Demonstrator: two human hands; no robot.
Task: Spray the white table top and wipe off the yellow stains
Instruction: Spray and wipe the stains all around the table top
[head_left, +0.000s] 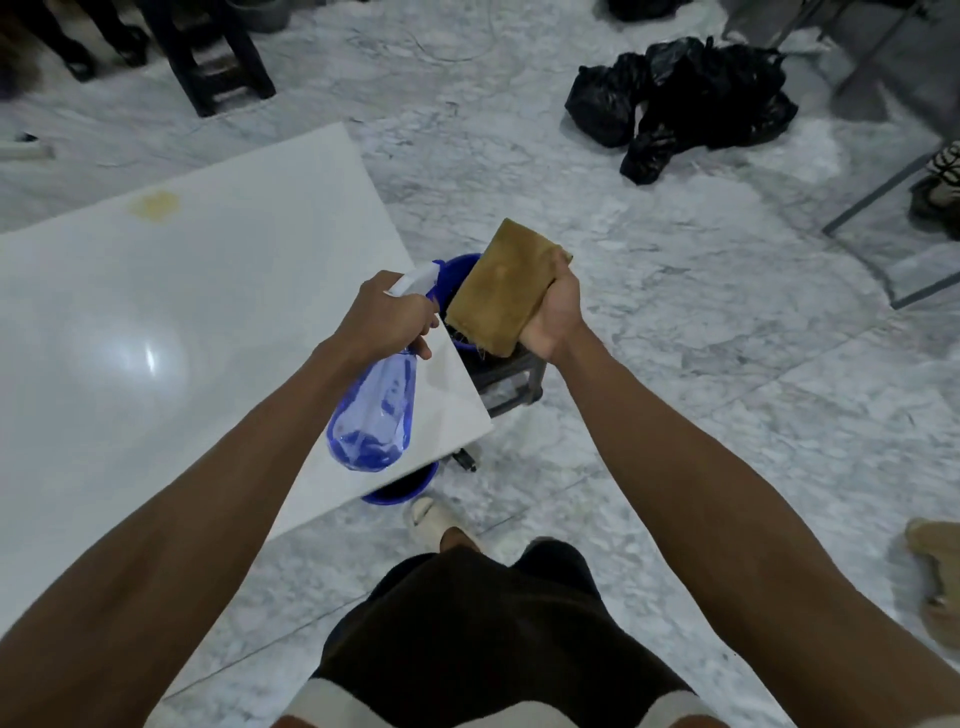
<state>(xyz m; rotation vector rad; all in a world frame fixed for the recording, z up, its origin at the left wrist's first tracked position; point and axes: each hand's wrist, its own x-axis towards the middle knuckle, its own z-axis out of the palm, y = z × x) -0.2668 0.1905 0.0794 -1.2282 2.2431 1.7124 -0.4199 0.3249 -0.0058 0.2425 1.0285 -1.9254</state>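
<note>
Stain: the yellow stain (155, 204) sits near the far edge of the white table top (171, 312), well apart from both your hands; you have nothing on it yet, and no spray shows on the surface.
Table top: glossy and hard, with a bright glare patch near the middle; judge it slick once wet, so your cloth should glide and may need firm pressure over the mark.
Spray bottle: your left hand (387, 312) grips the blue spray bottle (371, 415) at the neck, fingers curled round it below the white trigger head (415, 278); the nozzle points away from you, over the near right corner of the table.
Bottle handling: clear plastic, only a little liquid pooled low, so likely light; keep your hold at the neck, where a finger reaches the trigger.
Cloth: your right hand (553, 317) holds the folded brown cloth (501, 288) by its near edge, thumb and fingers wrapped round it; soft, limp, frayed at one corner, so bunch it in your palm before you rub.
Beyond: a blue bucket (457, 270) stands on a dark stool (511, 384) just past the table corner, beneath the cloth; a blue basin (400, 486) lies under the table edge; black bags (685, 98) rest on the marble floor (675, 364) farther off.
</note>
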